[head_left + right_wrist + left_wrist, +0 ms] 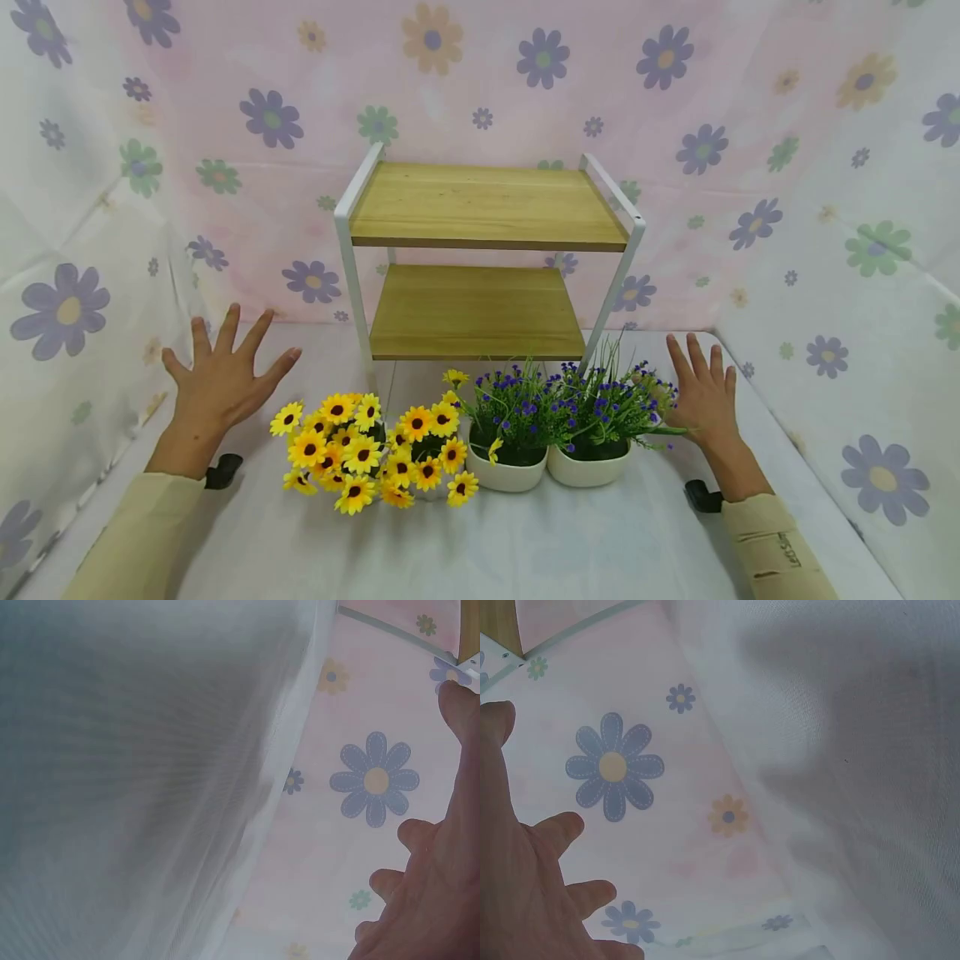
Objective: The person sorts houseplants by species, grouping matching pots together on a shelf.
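My left hand (pixel 225 379) is spread with straight fingers over the white table, left of the yellow flowers (pixel 330 454), and holds nothing. On the other side, my right hand (pixel 705 396) reaches forward with straight fingers, close beside the purple-flowered plant (pixel 607 408), whose leaves overlap it in the head view. That plant stands in a white pot (pixel 588 467), and a second purple-flowered plant (pixel 513 408) fills the white pot (pixel 510 475) to its left. Another bunch of yellow flowers (pixel 427 442) sits between. Both wrist views show bare fingers around nothing.
Behind the plants stands a two-tier shelf with a wooden top board (pixel 487 204), a lower board (pixel 476 312) and a white frame (pixel 352 275). Flower-printed cloth (pixel 480 83) hangs at the back and both sides. White cloth (pixel 540 550) covers the table.
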### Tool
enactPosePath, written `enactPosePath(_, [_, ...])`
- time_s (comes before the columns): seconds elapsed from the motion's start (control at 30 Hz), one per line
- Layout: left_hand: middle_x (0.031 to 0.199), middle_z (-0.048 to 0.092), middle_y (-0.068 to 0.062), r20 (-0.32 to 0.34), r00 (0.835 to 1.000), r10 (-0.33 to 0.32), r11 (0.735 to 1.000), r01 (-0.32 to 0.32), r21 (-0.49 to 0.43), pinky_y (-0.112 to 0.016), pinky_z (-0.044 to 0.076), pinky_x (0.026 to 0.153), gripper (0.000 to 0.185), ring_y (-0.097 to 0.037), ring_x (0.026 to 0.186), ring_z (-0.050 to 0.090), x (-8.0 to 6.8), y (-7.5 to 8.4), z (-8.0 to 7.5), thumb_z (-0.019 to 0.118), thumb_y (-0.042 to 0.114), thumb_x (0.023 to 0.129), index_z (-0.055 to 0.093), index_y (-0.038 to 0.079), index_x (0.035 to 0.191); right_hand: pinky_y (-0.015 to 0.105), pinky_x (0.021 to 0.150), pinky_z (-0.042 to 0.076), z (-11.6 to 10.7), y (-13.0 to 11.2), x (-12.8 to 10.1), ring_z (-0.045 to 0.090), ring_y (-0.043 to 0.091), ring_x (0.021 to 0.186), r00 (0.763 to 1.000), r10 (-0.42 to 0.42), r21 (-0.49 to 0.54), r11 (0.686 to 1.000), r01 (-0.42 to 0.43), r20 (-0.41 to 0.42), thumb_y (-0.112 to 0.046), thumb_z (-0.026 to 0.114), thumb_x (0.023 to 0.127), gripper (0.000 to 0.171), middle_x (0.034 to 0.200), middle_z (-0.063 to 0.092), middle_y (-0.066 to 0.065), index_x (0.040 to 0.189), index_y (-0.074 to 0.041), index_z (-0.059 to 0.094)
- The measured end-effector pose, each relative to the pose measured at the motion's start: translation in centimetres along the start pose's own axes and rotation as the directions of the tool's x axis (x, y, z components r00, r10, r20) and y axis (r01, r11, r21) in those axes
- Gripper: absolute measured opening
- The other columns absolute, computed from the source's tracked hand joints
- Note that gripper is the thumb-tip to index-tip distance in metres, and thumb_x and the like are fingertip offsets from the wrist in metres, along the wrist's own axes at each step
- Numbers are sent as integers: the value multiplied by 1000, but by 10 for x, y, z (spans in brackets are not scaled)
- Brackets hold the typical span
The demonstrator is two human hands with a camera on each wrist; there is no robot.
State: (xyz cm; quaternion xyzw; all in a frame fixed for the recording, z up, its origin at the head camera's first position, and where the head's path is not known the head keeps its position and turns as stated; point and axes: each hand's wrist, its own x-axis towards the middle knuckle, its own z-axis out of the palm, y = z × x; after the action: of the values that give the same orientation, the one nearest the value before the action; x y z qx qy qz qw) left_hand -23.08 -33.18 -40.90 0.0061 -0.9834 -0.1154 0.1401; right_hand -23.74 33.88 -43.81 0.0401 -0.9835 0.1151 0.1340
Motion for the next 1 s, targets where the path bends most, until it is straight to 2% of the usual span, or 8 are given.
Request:
enactPosePath(0.2, [174, 3, -28, 2, 1000, -7, 1000, 7, -2, -94, -9, 103, 91, -67, 151, -12, 0, 1, 2, 38, 78, 100, 16, 26, 171, 80, 121, 4, 0, -2, 0, 0, 60, 156, 1000, 3, 21, 1000, -3, 3, -14, 80, 82, 110, 173, 11, 29, 170, -14, 14])
enactPosePath(0.33, [175, 4, -27, -6, 1000, -2, 1000, 2, -1, -95, -5, 104, 90, -66, 152, -10, 0, 1, 4, 40, 77, 101, 18, 25, 171, 80, 121, 4, 2, -1, 0, 0, 61, 156, 1000, -14, 44, 999, 14, -2, -8, 82, 76, 113, 173, 14, 29, 170, -12, 18])
enactPosePath(0.43, [175, 7, -26, -23, 1000, 11, 1000, -11, 8, -95, 0, 105, 89, -66, 153, -7, 0, 1, 4, 41, 76, 101, 20, 24, 171, 80, 121, 7, 2, -2, 0, 3, 62, 155, 1000, -28, 45, 999, 28, -11, -8, 82, 77, 111, 172, 18, 30, 169, -11, 20])
enactPosePath(0.63, [174, 15, -26, -51, 998, 29, 999, -28, 25, -92, 10, 107, 86, -66, 153, 2, 0, 2, 5, 43, 73, 102, 25, 22, 170, 82, 118, 15, 3, -2, -1, 16, 63, 152, 996, -66, 31, 997, 67, -59, -17, 79, 88, 96, 168, 27, 31, 167, -11, 26])
enactPosePath(0.8, [172, 22, -26, -73, 996, 48, 999, -47, 24, -91, 13, 107, 84, -65, 153, 9, 1, 3, 4, 45, 71, 103, 29, 20, 169, 84, 115, 19, 4, 0, -1, 24, 64, 148, 988, -111, 43, 992, 116, -103, -18, 78, 90, 89, 164, 33, 32, 166, -8, 31])
enactPosePath(1.0, [170, 28, -26, -102, 992, 69, 997, -66, 30, -89, 19, 106, 82, -63, 152, 16, 2, 2, 1, 48, 67, 104, 34, 18, 167, 85, 112, 22, 2, 1, 0, 29, 64, 146, 981, -135, 66, 987, 146, -142, -9, 77, 84, 86, 160, 39, 32, 161, -3, 38])
